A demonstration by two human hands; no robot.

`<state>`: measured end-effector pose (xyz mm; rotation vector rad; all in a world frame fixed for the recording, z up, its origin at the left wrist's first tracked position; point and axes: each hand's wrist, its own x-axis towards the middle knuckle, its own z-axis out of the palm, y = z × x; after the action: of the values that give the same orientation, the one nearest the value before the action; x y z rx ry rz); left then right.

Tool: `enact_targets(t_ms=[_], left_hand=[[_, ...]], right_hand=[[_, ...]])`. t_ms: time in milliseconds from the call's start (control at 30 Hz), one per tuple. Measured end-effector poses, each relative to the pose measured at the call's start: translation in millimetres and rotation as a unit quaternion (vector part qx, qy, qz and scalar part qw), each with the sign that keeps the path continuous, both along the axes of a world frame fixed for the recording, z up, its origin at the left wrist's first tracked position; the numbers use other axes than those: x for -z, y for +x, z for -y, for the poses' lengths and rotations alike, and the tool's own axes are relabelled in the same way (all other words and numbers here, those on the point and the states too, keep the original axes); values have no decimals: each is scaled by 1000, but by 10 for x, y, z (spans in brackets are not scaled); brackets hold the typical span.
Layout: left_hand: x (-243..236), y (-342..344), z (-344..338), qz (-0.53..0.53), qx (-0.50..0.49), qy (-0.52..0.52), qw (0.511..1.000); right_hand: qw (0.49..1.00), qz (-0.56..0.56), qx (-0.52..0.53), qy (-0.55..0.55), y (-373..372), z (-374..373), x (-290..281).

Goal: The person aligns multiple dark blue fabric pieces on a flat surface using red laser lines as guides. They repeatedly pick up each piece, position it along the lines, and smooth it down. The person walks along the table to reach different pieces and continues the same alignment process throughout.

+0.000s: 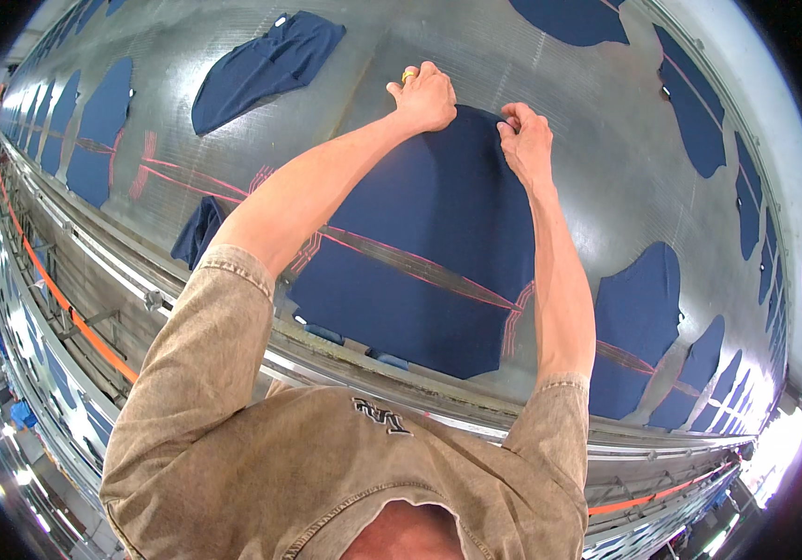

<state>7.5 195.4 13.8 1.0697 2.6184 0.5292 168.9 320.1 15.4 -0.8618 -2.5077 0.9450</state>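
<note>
A large navy fabric panel [401,201] lies on the grey table in front of me, its far end rounded. At that far end, my left hand [427,98] is closed at the left part of the edge, with a yellow band [409,76] on one finger. My right hand [526,145] has its fingers curled and the thumb against the right part of the same edge. Both hands appear to pinch the fabric, though some fingertips are hidden. A dark strip with pink lines [420,265] crosses between the far panel and a nearer navy piece [392,313].
A folded navy piece [266,70] lies at the far left, and a small crumpled one [199,231] by my left forearm. More navy panels [639,299] [102,131] line both sides of the grey table [597,205]. A metal rail [326,373] runs along its near edge.
</note>
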Motion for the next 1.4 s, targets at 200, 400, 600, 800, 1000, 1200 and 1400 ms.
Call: enact_targets(t_ms=[200,400,600,800,1000,1200,1400], left_hand=[[-172,-191,290,196,-41,199,959],[-487,-421,1281,86,-109,366,920],[-743,434,3278,-126,-98,265,951],[-557,1778,4388,-80,-85,142,983],[-253,2062,4464,-96,-133,101,981],[-260,2070,4456,-112,-137,90,980],[-275,2060,4450,-115,-135,93,980]], right_hand=[[989,-97,105,35,264,95,-139],[977,-32,69,198,886,499,-256],[976,69,-25,205,1293,1209,-74],[976,81,13,203,1286,1076,31],[981,62,140,120,942,674,25],[975,19,114,189,714,352,79],[987,10,71,146,315,112,113]])
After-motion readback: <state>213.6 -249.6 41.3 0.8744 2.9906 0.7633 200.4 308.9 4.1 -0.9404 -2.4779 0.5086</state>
